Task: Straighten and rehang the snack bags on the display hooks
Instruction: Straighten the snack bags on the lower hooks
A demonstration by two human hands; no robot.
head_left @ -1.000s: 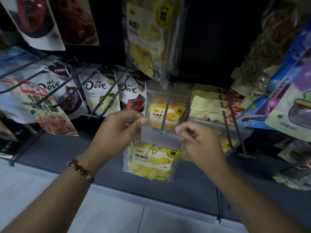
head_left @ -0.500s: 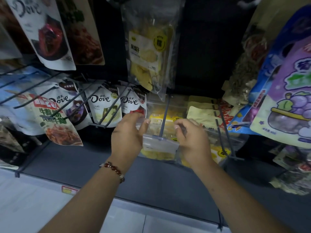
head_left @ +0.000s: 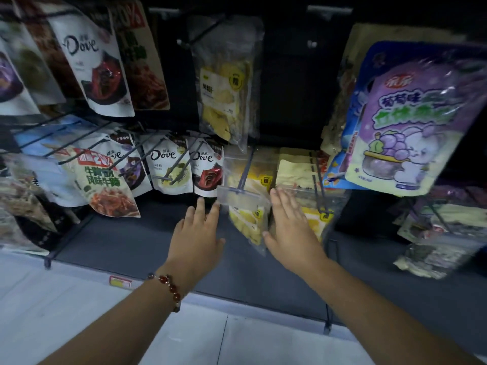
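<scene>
While both hands were held flat, the shelf looked like this, from left to right:

Chocolate bags (head_left: 168, 164): smooth, shiny pouches that hung in a row on thin dark metal hooks, to the left of the hands.

Left hand (head_left: 196, 233): fingers were straight and spread, holding nothing. The fingertips were just beside the left edge of the fruit bag. I could not tell if they touched it. A red bead bracelet (head_left: 168, 287) sat on the wrist.

Hook (head_left: 243, 171): a thin, stiff, dark rod that poked out toward the camera. It went through the top strip of the fruit bag.

Fruit bag (head_left: 247, 214): a clear, crinkly plastic pouch with yellow fruit pieces inside. It hung on the hook, between the two hands, and it tilted a little.

How it would handle: it was likely light and floppy, and the plastic looked slippery. The fruit pieces could break if squeezed. The flat clear strip at the top, by the hole, looked like the best place to pinch it.

Right hand (head_left: 291, 227): fingers were straight and close together, holding nothing. It lay flat along the right side of the fruit bag.

Purple bag (head_left: 411, 125): a big, glossy pouch with grapes drawn on it, hanging far right.
</scene>
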